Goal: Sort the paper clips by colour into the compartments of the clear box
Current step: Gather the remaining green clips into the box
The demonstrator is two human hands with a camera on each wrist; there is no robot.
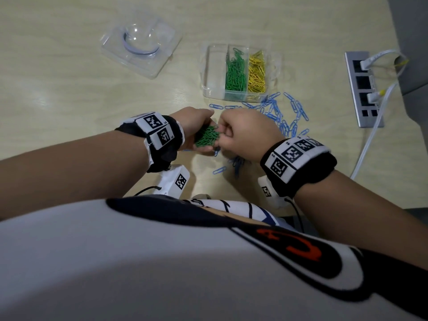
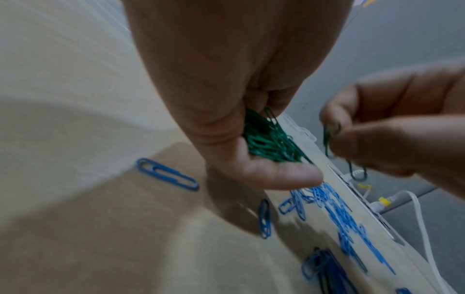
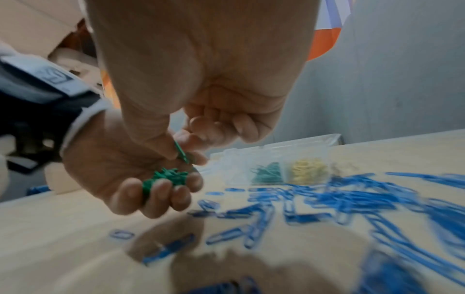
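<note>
My left hand (image 1: 196,128) is cupped palm-up above the table, its fingers curled round a heap of green paper clips (image 1: 207,136); the heap (image 2: 271,141) also shows in the left wrist view and, as green clips (image 3: 166,179), in the right wrist view. My right hand (image 1: 240,133) hovers right beside it, thumb and forefinger pinching a green clip (image 3: 181,152), seen as green clips (image 2: 332,137) in the left wrist view. The clear box (image 1: 214,72) stands beyond, with green clips (image 1: 235,72) in its middle compartment and yellow clips (image 1: 256,72) to their right. Blue clips (image 1: 284,112) lie loose on the table.
A clear plastic lid or blister tray (image 1: 141,42) lies at the back left. A metal socket strip (image 1: 363,89) with white cables (image 1: 368,147) runs along the table's right edge. More blue clips (image 1: 234,163) lie near my body. The table's left side is bare wood.
</note>
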